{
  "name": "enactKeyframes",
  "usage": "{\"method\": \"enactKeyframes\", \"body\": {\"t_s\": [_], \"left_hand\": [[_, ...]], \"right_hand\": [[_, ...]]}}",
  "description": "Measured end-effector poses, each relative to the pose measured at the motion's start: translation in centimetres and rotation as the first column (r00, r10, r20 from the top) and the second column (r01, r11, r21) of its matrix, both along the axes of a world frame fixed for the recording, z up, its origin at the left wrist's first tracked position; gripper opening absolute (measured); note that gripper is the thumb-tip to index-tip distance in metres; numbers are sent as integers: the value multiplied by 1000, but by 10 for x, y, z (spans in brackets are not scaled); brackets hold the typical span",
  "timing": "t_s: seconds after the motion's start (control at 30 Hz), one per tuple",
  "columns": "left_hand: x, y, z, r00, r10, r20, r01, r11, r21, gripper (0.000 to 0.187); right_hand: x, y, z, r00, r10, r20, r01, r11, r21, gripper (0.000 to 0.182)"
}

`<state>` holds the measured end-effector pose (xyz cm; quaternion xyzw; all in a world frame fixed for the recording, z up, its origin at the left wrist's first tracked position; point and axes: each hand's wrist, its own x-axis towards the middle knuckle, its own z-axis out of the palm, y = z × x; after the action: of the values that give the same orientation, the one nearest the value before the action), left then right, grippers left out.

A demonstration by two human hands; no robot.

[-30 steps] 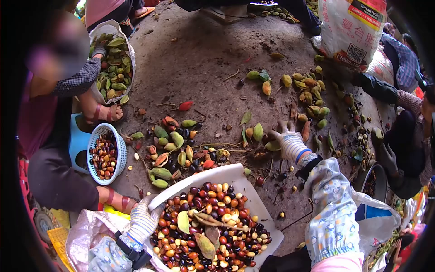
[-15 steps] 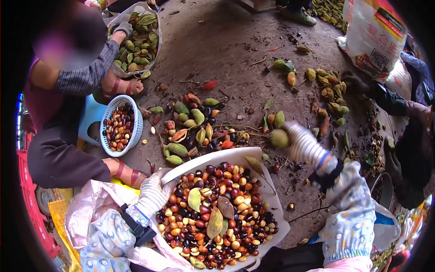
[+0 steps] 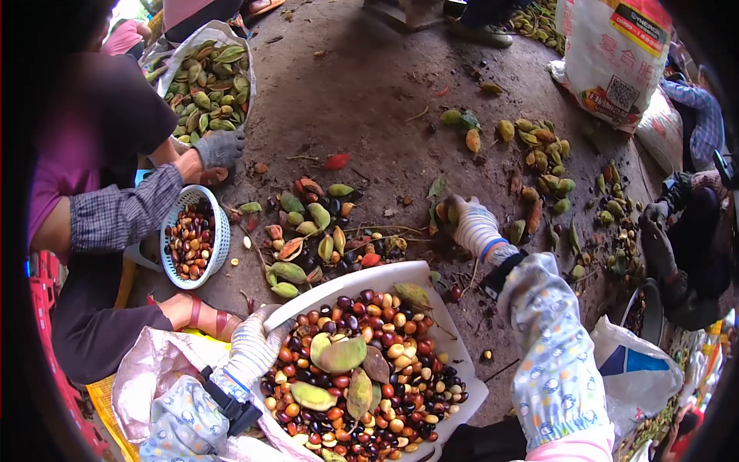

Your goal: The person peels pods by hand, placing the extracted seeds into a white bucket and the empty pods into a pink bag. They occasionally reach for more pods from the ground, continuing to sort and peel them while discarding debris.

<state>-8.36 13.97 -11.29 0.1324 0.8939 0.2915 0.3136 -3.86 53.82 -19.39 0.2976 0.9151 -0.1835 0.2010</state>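
Observation:
My left hand (image 3: 255, 343), in a striped knit glove, is closed on the left rim of a white plastic basin (image 3: 479, 389). Glossy brown, black and cream seeds (image 3: 400, 339) fill the basin, with several green seed pods on top. One pod (image 3: 343, 355) there is blurred; another pod (image 3: 313, 396) lies to its left. Beyond the basin, my right hand (image 3: 471, 223) is down at the ground, fingers curled beside a brownish pod (image 3: 441, 211). The back of the glove hides what the fingers hold.
At left, a person's gloved hand (image 3: 219, 150) is above a blue basket (image 3: 221, 239) of seeds, near a sack (image 3: 248, 58) of pods. Loose pods (image 3: 289, 272) lie past the basin. A printed sack (image 3: 608, 61) stands at back right; another person's gloved hands (image 3: 656, 245) are at right.
My right hand, earlier with a round green pod, has moved left and away to the pods on the ground. More pods now lie in the basin. The neighbour's hand left the sack for the basket.

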Motion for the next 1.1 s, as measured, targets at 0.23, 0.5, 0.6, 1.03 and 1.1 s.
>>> {"method": "enactKeyframes", "body": {"t_s": [0.23,0.5,0.6,1.03,1.1], "left_hand": [[1,0,-2,1000,22,3,-22,1000,8,26],[0,-17,-24,999,12,-34,-11,1000,24,31],[1,-7,-10,999,13,-43,-13,1000,-12,30],[-7,-35,-45,998,-19,-61,24,996,88,28],[-9,-37,-49,1000,-5,-24,7,995,98,28]], "right_hand": [[12,-12,32,964,89,-249,-136,975,-178,61],[84,-44,62,904,378,-199,-427,813,-396,39],[112,-31,12,885,464,37,-447,870,-206,38],[110,-83,73,940,208,-270,-341,556,-758,46],[116,-95,68,727,109,-678,-635,483,-603,55]]}}
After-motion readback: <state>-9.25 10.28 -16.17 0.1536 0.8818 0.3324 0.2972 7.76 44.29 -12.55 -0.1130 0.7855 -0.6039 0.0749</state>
